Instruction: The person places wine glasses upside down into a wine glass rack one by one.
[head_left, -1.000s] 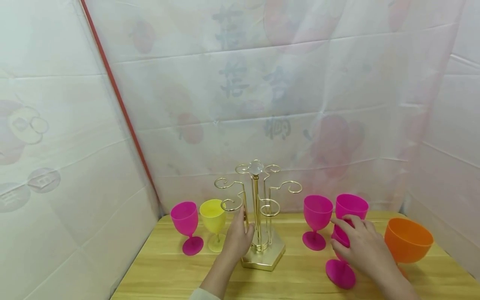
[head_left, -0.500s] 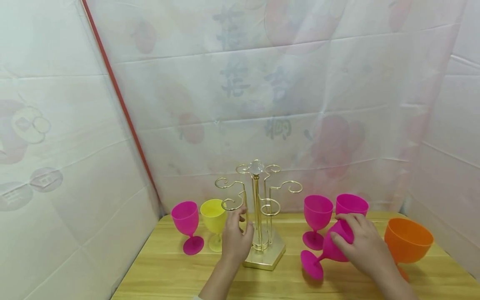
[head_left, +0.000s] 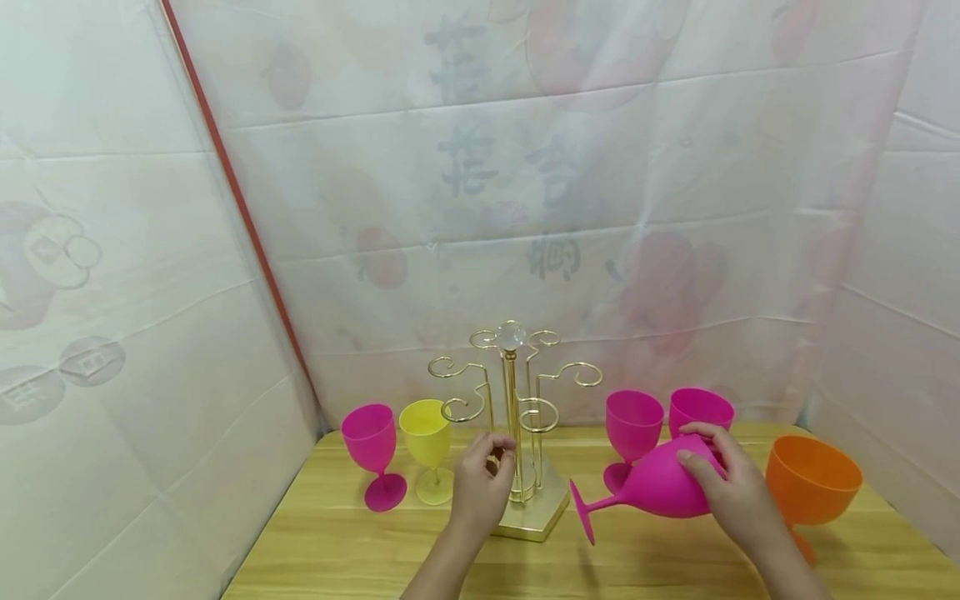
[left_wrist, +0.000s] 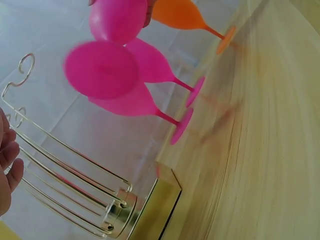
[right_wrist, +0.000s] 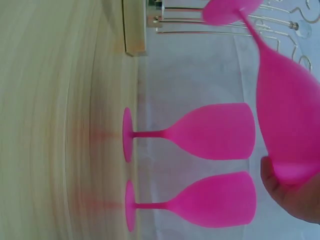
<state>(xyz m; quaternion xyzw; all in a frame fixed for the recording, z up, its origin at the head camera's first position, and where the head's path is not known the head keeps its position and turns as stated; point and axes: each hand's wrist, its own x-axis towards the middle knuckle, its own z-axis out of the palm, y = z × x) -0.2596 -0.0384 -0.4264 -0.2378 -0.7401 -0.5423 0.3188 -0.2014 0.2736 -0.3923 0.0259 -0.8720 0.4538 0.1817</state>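
Note:
My right hand [head_left: 738, 492] grips a magenta plastic goblet [head_left: 667, 482] by its bowl near the rim. The goblet is tipped on its side above the table, its foot pointing left. In the right wrist view the fingers wrap the rim end of this goblet [right_wrist: 290, 105]. My left hand [head_left: 482, 483], fingers loosely curled and holding nothing, is at the left front of a gold wire stemware rack [head_left: 537, 446]. This rack has curled hooks, a clear ball on top and a flat polygonal base. Fingertips [left_wrist: 15, 172] appear beside its wires in the left wrist view.
Two magenta goblets [right_wrist: 215, 131] stand upright behind the held one. An orange goblet [head_left: 813, 483] is at the right. Left of the rack stand a yellow goblet [head_left: 425, 433] and another magenta goblet [head_left: 370, 437]. Printed white sheeting [head_left: 420, 208] encloses the wooden table [head_left: 330, 550].
My right hand has lifted the magenta goblet and tipped it sideways, its foot swinging left toward the rack. My left hand has come down and away from the rack's wires, its fingers curling.

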